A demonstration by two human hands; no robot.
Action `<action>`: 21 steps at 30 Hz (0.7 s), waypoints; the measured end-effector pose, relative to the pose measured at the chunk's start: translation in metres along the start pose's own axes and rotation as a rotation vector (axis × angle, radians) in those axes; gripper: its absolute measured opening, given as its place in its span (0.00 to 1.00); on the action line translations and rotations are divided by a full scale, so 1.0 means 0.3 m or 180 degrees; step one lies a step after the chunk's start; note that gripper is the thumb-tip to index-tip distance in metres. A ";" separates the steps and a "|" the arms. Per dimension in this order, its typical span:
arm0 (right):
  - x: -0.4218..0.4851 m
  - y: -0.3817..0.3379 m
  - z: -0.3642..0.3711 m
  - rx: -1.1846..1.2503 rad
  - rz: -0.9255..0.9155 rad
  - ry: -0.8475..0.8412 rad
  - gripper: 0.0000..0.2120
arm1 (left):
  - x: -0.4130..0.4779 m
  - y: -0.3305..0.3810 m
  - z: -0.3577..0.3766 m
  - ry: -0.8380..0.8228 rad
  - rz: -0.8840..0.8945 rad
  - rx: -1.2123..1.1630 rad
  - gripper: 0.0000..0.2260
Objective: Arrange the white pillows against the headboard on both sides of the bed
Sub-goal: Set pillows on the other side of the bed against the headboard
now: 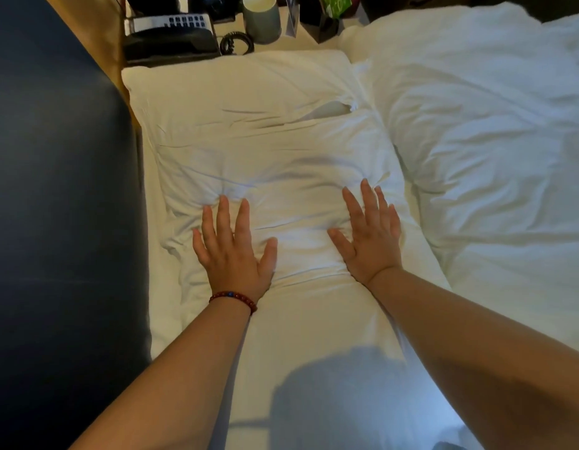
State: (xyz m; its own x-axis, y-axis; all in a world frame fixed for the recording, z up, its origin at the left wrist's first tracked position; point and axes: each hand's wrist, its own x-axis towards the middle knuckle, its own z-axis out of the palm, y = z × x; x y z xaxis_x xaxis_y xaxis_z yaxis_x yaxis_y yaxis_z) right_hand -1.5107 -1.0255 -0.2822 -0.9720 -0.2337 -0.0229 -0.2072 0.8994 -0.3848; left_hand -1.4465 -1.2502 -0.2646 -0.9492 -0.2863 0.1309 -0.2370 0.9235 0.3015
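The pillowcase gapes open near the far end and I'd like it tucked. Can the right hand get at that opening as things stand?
Probably yes. The right hand lies flat on the pillow, and only bare fabric lies between it and the opening; nothing blocks a slide forward.

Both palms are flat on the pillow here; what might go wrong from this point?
1. The pillow wrinkles under the left hand and right hand; harder pressing may leave it dented.
2. Its far end lies near the cup and phone; a forward shove might knock them.
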 end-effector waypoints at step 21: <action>0.026 0.069 0.110 0.0328 -0.0245 0.0127 0.33 | -0.011 0.003 0.083 0.0159 0.0147 0.0433 0.30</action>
State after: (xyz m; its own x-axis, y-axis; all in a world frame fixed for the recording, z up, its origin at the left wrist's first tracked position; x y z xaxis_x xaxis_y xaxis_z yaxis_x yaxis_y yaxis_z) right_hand -1.5190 -1.0208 -0.3208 -0.9577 -0.2839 0.0463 -0.2709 0.8362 -0.4769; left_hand -1.4486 -1.2420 -0.2882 -0.9490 -0.2520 0.1894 -0.2225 0.9611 0.1638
